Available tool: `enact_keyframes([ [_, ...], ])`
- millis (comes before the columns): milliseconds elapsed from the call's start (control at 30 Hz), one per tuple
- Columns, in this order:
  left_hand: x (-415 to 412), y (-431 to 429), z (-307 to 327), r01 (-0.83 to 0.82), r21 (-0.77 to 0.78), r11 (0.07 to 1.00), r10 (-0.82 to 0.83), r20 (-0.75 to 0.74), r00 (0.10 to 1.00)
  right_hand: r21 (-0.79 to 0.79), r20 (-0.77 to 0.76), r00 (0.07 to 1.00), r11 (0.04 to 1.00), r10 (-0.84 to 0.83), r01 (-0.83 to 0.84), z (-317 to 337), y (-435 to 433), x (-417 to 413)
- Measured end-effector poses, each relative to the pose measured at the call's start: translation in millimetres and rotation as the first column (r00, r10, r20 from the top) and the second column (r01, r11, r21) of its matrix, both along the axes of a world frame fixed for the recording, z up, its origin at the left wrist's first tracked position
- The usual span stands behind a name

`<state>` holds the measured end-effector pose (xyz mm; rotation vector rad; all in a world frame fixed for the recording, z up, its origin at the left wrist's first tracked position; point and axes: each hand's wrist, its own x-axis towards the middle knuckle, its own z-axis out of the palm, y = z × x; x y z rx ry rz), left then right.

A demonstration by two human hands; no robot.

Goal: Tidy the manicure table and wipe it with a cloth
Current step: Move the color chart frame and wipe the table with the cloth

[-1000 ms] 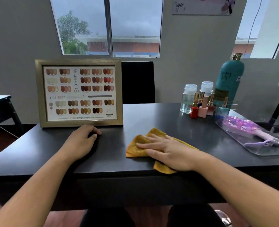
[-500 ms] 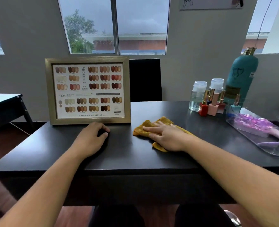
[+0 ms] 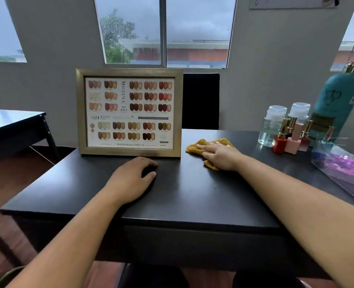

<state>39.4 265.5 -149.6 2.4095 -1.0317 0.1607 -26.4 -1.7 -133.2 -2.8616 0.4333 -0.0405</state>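
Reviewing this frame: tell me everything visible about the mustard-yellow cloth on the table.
The mustard-yellow cloth looks like soft, ribbed fabric, bunched rather than folded flat. It lies on the black matte tabletop, just right of the gold-framed nail colour chart, with a narrow gap between them. The right hand lies flat on it, fingers straight, pressing it down and covering its middle. Cloth shows beyond the fingertips, behind the hand and under the palm's near edge.

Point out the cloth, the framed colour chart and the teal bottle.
cloth (image 3: 192, 150), head view, uncovered corner nearest the chart
framed colour chart (image 3: 130, 113), head view, middle of the print
teal bottle (image 3: 336, 100), head view, mid-body
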Motion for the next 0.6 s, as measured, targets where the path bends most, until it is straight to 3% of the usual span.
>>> enact_keyframes([
  [100, 0.5, -1.8, -0.9, 0.021, 0.071, 0.997, -0.024, 0.036, 0.999, 0.113, 0.030, 0.984, 0.978, 0.175, -0.178, 2.0, -6.1, -29.4],
  [167, 0.1, -3.4, -1.0, 0.023, 0.142, 0.990, -0.033, 0.070, 0.997, 0.131, 0.027, 0.985, 0.976, 0.172, -0.174, 2.4, -15.8, -50.2],
  [300, -3.1, -3.3, 0.1, 0.014, 0.197, 0.980, -0.028, 0.064, 0.998, -0.054, -0.060, 0.979, 0.980, -0.193, 0.190, 0.0, -20.8, -79.5],
  [400, -5.4, -3.6, 2.3, 0.015, 0.229, 0.973, -0.029, 0.058, 0.998, -0.026, -0.078, 0.958, 0.961, -0.277, 0.276, -0.9, 10.5, -89.4],
  [600, -5.9, -3.6, 3.7, 0.010, 0.247, 0.969, -0.019, 0.037, 0.999, 0.019, -0.007, 0.981, 0.981, 0.192, -0.192, -2.6, 90.8, -109.7],
])
